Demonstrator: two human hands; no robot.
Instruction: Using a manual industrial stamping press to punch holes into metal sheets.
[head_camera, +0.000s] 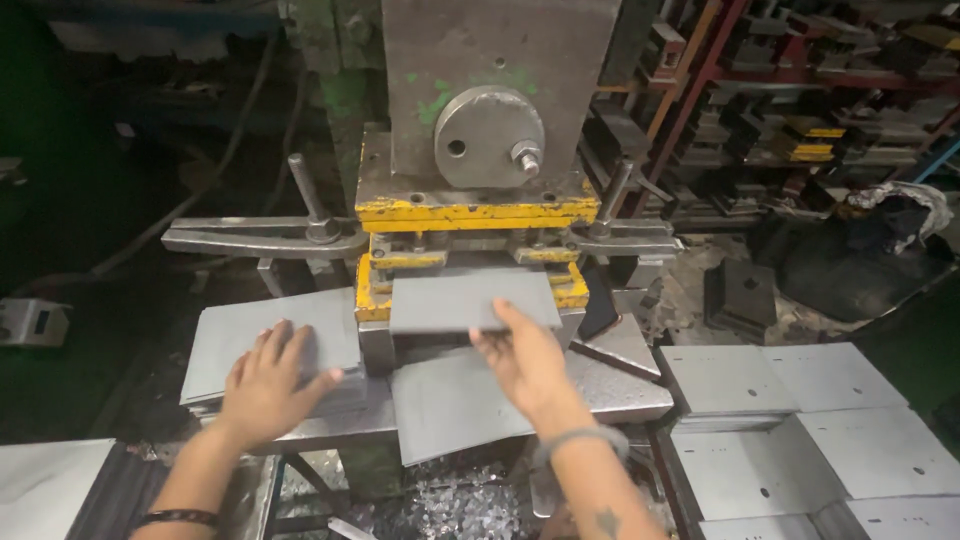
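The steel press bed (620, 395) carries flat grey metal sheets (270, 340) beneath the yellow die (372, 298).

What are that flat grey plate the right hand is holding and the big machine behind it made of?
The plate looks like thin sheet metal, probably steel: dull grey, matte, straight cut edges. The machine seems heavy steel or cast iron: thick worn grey block, chipped yellow paint.

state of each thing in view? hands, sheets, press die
right hand: fingers gripping the near edge of a grey metal sheet, held flat at the yellow press die.
left hand: flat, palm down on a sheet stack.
lower sheet: lying loose, overhanging the press bed.
punched sheets: stacked at right.
metal scrap: piled below.
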